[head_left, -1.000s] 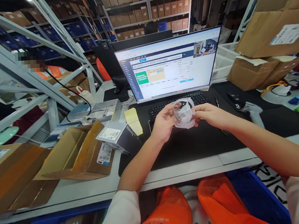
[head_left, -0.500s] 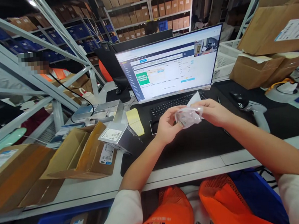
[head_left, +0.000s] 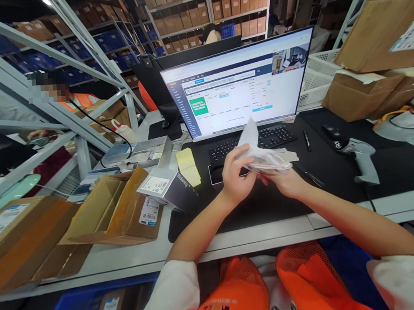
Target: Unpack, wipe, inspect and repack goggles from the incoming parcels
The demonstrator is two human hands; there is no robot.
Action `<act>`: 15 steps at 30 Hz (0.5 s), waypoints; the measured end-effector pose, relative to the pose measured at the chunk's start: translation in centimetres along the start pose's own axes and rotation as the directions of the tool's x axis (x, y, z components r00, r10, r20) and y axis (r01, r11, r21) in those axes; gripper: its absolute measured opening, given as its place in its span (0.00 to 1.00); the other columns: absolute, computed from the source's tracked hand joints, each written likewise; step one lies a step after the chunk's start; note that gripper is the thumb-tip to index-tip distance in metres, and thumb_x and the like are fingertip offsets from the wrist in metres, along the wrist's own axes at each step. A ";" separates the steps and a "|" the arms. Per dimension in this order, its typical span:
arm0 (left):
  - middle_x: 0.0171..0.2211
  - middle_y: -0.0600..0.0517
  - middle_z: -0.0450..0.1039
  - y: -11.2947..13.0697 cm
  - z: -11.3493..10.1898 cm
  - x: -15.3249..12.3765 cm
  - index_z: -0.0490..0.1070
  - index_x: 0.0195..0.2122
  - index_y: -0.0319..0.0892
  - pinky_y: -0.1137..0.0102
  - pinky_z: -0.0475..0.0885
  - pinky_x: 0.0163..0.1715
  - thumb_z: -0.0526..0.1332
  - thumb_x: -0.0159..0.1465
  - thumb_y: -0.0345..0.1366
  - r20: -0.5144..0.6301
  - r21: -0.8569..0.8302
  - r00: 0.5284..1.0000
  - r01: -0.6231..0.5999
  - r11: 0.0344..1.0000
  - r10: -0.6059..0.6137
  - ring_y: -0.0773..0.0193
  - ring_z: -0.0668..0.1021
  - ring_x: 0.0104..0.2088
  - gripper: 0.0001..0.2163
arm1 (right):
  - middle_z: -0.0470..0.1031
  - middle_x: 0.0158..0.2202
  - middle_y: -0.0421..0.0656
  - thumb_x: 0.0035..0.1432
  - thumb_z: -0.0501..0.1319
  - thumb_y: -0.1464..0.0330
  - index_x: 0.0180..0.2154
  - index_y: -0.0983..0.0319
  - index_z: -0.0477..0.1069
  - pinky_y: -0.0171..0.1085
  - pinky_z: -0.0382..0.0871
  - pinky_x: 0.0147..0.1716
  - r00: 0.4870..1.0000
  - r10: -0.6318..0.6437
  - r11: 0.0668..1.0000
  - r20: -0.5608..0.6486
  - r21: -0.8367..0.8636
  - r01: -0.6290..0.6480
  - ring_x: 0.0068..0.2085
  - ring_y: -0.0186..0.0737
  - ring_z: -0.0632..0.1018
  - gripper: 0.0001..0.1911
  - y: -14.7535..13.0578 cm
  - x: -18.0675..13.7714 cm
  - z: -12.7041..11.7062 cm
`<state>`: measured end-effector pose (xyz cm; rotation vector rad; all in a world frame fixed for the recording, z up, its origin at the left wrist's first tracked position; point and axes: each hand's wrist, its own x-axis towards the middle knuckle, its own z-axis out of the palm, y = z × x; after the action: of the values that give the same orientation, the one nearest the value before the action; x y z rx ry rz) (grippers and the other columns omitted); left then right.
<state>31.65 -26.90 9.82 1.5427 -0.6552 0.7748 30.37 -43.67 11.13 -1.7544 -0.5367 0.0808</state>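
Above the black desk mat, both hands grip a clear plastic bag [head_left: 272, 160]; what lies inside it I cannot make out. My left hand [head_left: 237, 179] is closed at the bag's left side, its fingers also against an upright whitish sheet or flap [head_left: 248, 136]. From below and to the right, my right hand [head_left: 287, 182] is closed on the bag, its fingertips partly hidden under it. Behind the hands lies a black keyboard [head_left: 279, 135], partly covered by them. A dark box with a white label [head_left: 159, 185] sits left of my left forearm.
A monitor [head_left: 238, 87] stands behind the keyboard. To the right lie a barcode scanner [head_left: 363, 157], a pen [head_left: 307, 140] and stacked cartons [head_left: 364, 91]. On the left are an open carton [head_left: 127, 225] and yellow notes [head_left: 188, 168]. Another person in an orange vest [head_left: 84, 100] is beyond the frame.
The bag has been turned and spread flatter, and the whitish piece now stands up at its left. My right hand has moved lower, under the bag.
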 end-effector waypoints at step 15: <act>0.50 0.46 0.74 -0.1 0.3 0.4 0.71 0.46 0.44 0.64 0.72 0.51 0.74 0.54 0.36 0.414 -0.147 0.841 0.439 0.886 -0.348 0.57 0.77 0.51 0.20 | 0.71 0.25 0.40 0.52 0.68 0.48 0.27 0.63 0.75 0.35 0.60 0.26 0.949 0.230 0.973 0.217 -0.035 -0.228 0.26 0.35 0.67 0.23 -2.0 0.2 -5.8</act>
<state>31.96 -27.23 10.06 1.5455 -0.6476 0.0740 31.85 -48.55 14.56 -1.8222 -0.4903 0.4417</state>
